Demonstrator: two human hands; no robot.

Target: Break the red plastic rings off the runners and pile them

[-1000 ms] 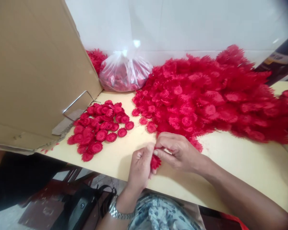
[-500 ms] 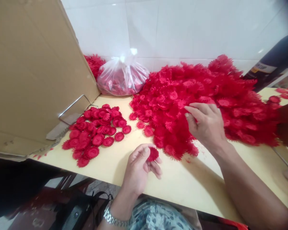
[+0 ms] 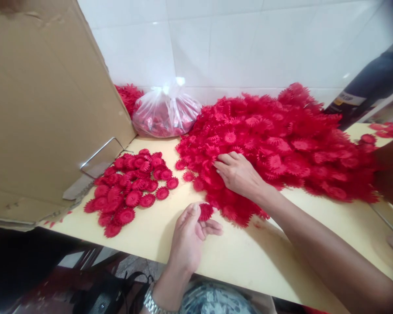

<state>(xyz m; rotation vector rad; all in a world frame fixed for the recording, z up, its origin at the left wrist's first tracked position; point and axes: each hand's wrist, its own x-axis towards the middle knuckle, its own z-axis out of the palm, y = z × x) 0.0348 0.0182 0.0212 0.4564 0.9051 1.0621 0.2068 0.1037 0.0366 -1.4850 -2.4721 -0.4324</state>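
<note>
- Cardboard box (image 3: 52, 113), one: stood well to the left of the large heap (image 3: 281, 150) of red fringed rosettes, its open flap edge rough.
- Small pile (image 3: 127, 192), of red rosettes: lay on the tabletop (image 3: 229, 255), left of the large heap and apart from it, most pieces flat and overlapping.
- Plastic bag (image 3: 167, 117), one, translucent, gathered at the top: sat at the back left of the large heap, just beside it, with reddish contents.
- Left hand (image 3: 187, 235), wristwatch (image 3: 155, 301) at the wrist: in front of the large heap, toward its left end; thumb and forefinger pinched together on one piece, remaining fingers loosely spread.
- Held rosette (image 3: 205, 212), one, deep red: at the near left edge of the large heap, in the left hand. Judged light, thin and fairly soft, unlikely to slip; its cut fringe seemed easy to bend or crush, so the solid centre was the better place to grip.
- Right hand (image 3: 237, 174): reached into the left part of the large heap, fingers close together among the pieces; whether it gripped one could not be told.
- Dark labelled object (image 3: 367, 93), one: leaned behind the large heap's right end.
</note>
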